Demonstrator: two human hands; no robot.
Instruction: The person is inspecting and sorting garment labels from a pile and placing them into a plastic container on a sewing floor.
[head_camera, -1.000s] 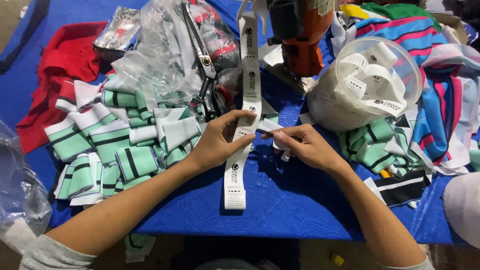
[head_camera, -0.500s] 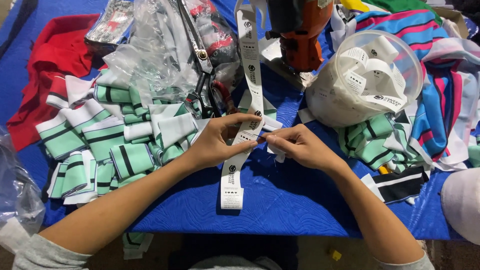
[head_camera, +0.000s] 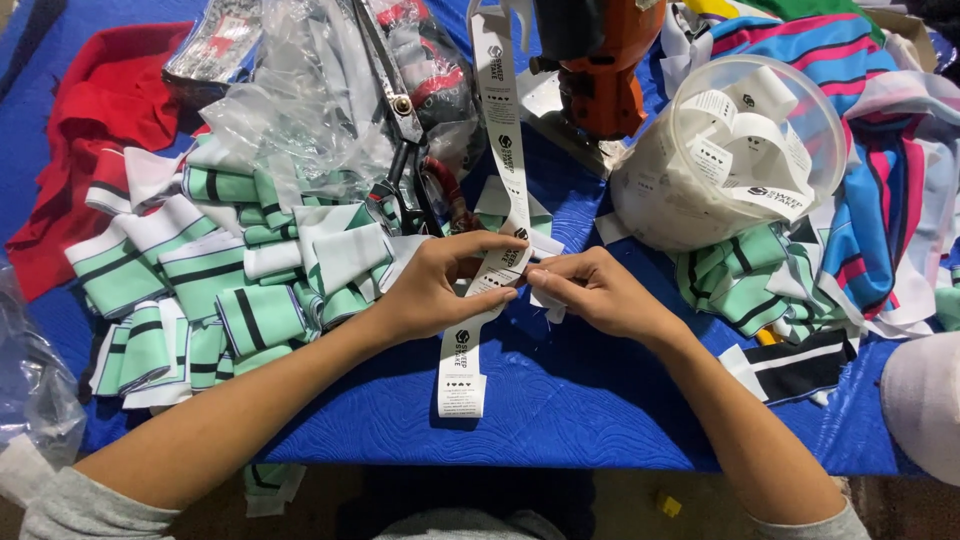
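Both hands pinch a white label strip over the blue table.
Left hand (head_camera: 425, 290) and right hand (head_camera: 590, 290) fingers clamp the label strip (head_camera: 497, 120); thin, limp, light, probably best gripped flat by its edges.

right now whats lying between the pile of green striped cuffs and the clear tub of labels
In the head view, the white label strip held by both hands, plus the scissors, lie between the cuffs and the tub.

Grey sleeves pushed up above both elbows, forearms and hands bare.
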